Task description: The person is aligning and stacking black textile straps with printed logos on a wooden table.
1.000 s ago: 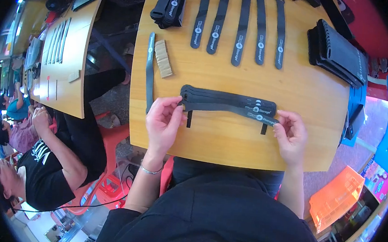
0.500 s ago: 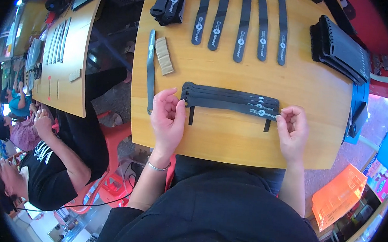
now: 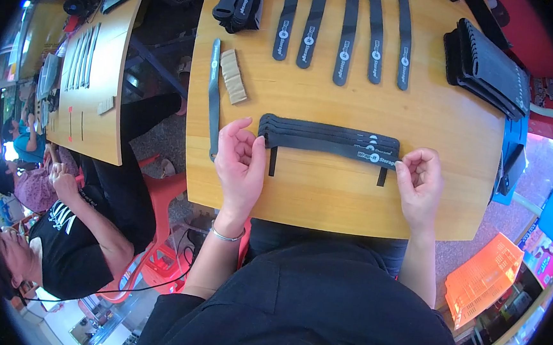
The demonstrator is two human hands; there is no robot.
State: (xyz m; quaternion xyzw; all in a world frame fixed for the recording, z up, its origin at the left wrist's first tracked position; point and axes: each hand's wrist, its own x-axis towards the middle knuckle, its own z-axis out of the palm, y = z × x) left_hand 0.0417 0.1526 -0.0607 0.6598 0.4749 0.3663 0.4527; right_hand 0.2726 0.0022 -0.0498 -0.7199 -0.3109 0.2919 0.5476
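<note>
On the smooth yellow-brown wooden table [image 3: 344, 206], a fanned stack of long, flat, dark-grey flexible straps [image 3: 330, 133] lies before us, its long axis running left to right, dipping slightly rightward, the white-printed ends pointing right. Our left hand [image 3: 239, 170] curls at its left end and our right hand [image 3: 421, 182] at its right, though we cannot tell whether either pinches the front strap [image 3: 329, 148]. We judge we are aligning that strap; next calls for settling it flat without shifting the others.
</note>
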